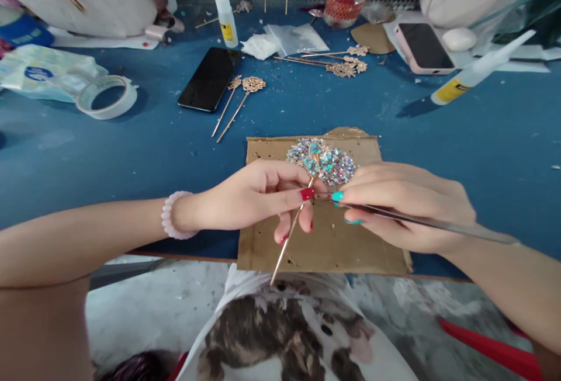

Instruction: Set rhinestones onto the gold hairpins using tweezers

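Observation:
A gold hairpin (pixel 286 245) with a long stick is pinched between the thumb and fingers of my left hand (pixel 272 194). Its head, or a pile of stones right behind it, glitters with turquoise and iridescent rhinestones (pixel 336 165); where one ends and the other begins I cannot tell. In my right hand (pixel 407 203) lie slim metal tweezers (pixel 438 226), their tips close to the left fingertips, by the pin's neck. Whether the tips hold a stone is too small to see. Beneath both hands is a cardboard sheet (pixel 324 246).
Two gold hairpins (pixel 241 103) lie beside a black phone (pixel 210 80); more bare pins (pixel 344 67) rest further back. Glue bottles (pixel 226 18) stand upright and at right (pixel 477 74). A tape roll (pixel 107 97), a pink phone (pixel 424 48) and bags (pixel 87 1) line the edges.

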Demonstrator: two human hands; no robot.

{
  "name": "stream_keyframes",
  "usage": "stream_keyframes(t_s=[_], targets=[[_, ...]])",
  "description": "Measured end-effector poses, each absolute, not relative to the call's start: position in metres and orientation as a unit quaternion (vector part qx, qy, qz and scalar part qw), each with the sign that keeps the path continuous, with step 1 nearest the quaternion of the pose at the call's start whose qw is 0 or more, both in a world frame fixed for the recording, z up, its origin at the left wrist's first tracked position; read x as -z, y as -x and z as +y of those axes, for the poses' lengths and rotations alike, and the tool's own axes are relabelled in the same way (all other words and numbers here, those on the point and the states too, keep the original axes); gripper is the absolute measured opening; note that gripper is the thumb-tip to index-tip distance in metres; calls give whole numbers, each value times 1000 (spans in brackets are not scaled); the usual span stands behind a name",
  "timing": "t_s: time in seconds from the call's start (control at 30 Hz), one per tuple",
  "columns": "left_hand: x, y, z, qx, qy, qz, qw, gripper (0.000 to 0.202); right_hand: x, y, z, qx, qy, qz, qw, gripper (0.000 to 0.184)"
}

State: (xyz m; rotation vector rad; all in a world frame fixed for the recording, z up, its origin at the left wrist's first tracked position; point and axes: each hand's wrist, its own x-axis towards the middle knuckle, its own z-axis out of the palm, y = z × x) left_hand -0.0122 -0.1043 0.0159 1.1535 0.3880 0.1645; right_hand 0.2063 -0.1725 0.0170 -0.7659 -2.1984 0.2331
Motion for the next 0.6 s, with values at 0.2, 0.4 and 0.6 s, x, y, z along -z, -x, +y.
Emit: stream_keyframes(t_s=[0.2, 0.4, 0.6], targets=[[-16, 11, -105, -91, -555, 187, 806, 15, -17, -205, -171, -56, 302, -866, 395, 10], [-17, 12, -107, -84, -592, 187, 780, 12, -17, -206, -171, -55, 293, -857, 421, 15], [-17, 14, -109, -81, -613, 178, 766, 8, -17, -208, -171, -63, 291, -845, 444, 9]])
